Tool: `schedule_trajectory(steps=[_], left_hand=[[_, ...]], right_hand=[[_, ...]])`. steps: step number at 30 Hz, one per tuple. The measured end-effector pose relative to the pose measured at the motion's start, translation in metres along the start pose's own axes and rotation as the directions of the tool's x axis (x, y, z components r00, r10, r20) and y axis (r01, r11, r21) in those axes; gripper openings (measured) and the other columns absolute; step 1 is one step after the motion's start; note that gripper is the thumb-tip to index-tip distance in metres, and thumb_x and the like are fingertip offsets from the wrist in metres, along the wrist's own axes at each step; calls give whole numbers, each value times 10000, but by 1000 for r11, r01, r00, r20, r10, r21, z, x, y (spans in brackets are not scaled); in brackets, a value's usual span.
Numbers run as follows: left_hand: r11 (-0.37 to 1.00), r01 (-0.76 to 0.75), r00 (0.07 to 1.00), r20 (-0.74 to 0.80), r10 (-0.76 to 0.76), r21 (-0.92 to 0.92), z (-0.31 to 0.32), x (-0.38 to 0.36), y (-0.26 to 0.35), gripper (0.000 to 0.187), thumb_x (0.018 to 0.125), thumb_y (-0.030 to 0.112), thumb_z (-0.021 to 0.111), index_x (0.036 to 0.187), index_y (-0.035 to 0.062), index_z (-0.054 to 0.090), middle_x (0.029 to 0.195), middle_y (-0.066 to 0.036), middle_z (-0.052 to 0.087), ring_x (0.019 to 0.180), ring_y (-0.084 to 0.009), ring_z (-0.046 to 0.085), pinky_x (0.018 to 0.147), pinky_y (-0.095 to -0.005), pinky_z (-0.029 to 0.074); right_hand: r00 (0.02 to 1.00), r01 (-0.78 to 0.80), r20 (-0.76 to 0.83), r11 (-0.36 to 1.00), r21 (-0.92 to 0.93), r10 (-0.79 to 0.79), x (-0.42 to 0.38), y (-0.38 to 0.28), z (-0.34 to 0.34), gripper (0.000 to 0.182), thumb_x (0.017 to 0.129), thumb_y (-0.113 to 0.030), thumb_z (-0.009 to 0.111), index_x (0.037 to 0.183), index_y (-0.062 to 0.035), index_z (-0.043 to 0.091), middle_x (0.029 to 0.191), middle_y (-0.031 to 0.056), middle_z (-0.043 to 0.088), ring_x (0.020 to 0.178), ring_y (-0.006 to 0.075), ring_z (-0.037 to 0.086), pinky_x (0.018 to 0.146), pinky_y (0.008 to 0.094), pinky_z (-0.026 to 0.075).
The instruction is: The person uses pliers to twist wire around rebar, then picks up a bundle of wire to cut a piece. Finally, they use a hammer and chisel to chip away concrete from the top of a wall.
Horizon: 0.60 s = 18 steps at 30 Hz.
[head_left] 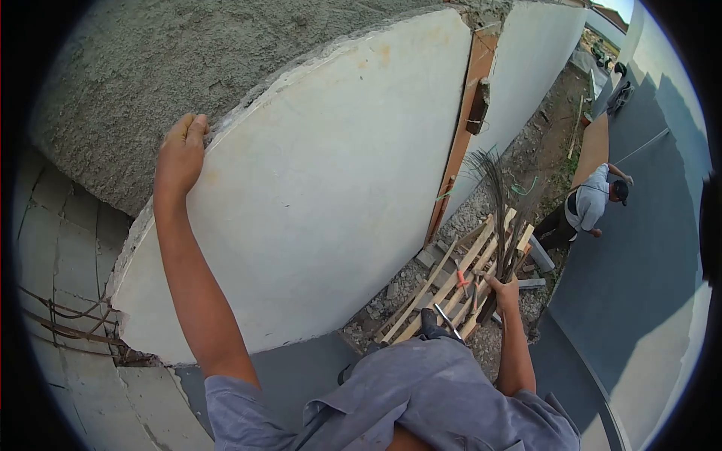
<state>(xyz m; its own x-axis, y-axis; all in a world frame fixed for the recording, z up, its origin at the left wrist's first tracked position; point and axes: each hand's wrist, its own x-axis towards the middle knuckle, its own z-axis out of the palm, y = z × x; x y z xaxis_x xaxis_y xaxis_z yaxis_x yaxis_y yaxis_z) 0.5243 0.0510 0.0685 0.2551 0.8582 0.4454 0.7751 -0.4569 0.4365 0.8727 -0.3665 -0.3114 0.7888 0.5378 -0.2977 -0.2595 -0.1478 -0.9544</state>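
My left hand [183, 150] is closed over the rough top edge of a white plastered wall [331, 165], fingers bent beside the grey concrete surface [180, 68]. Lower right, my right hand [507, 292] grips a bundle of thin dark wires [499, 218] that stands nearly upright and fans out at its top end. Beneath this hand lies a pallet-like frame of wooden slats [436, 304]. A tool with a red handle [461, 279] is on the slats, just left of my right hand.
A person [594, 203] in a cap bends beside the grey-painted wall [632, 218] on the right. Rubble [376, 308] covers the ground between the walls. An upright wooden board [470, 113] fills a gap in the white wall. Rusty rebar [68, 323] sticks out at lower left.
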Motion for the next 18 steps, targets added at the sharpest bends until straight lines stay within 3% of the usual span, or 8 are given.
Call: schedule_trajectory(steps=[4,5,7,8,9,10,13,18], left_hand=[[998,-51,997,-61,52,22,2,-7,3,365,992,341,463,919,10,598,857,-158,630,827,-276,587,787,-384,453],[998,-56,996,-69,57,20,3,-6,1,376,995,352,463,923,10,603,860,-153,636,820,-275,594,783,-383,457],[999,-48,995,-85,48,7,2,-8,3,382,995,358,461,926,14,612,869,-151,642,826,-283,599,788,-381,460],[999,-40,995,-88,40,0,1,-10,5,385,995,362,460,928,17,616,874,-150,645,829,-287,601,791,-381,461],[1000,-10,998,-67,11,3,-1,-11,8,381,998,359,460,947,19,625,891,-144,655,845,-272,606,803,-371,463],[1000,26,999,-44,-26,5,-4,-13,13,378,1001,356,460,967,22,634,909,-138,665,860,-258,611,815,-361,465],[992,112,993,-30,-110,57,-4,-11,13,368,994,356,465,992,38,650,966,-149,677,931,-274,633,854,-376,473],[986,143,989,-46,-140,88,-1,-14,7,381,982,381,446,1044,74,664,1102,-145,673,1055,-323,621,922,-442,467]], right_hand=[[930,-320,-268,912,-258,251,-37,114,-78,218,711,-5,674,882,-22,540,593,39,511,425,143,474,407,327,391],[893,-398,-338,872,-285,297,-55,133,-88,184,697,3,681,817,-23,544,603,52,521,420,157,477,402,344,386],[788,-582,-468,734,-351,400,-79,209,-128,139,672,7,728,709,13,595,633,109,600,497,226,576,447,368,432],[693,-709,-525,600,-371,494,-99,184,-116,284,653,36,750,877,77,580,726,132,601,572,233,596,478,406,448],[660,-751,-480,523,-404,578,-103,246,-149,267,660,22,747,858,102,586,723,145,601,568,248,599,485,415,448],[613,-786,-473,427,-448,633,-112,261,-161,265,659,20,748,854,101,588,719,145,602,567,250,601,486,414,451],[623,-748,-405,359,-558,670,-119,266,-153,259,658,12,749,844,100,592,707,147,604,561,256,605,491,411,460],[727,-593,-272,378,-711,630,-61,248,-128,249,656,-2,751,828,97,600,687,149,609,553,265,613,498,406,476]])
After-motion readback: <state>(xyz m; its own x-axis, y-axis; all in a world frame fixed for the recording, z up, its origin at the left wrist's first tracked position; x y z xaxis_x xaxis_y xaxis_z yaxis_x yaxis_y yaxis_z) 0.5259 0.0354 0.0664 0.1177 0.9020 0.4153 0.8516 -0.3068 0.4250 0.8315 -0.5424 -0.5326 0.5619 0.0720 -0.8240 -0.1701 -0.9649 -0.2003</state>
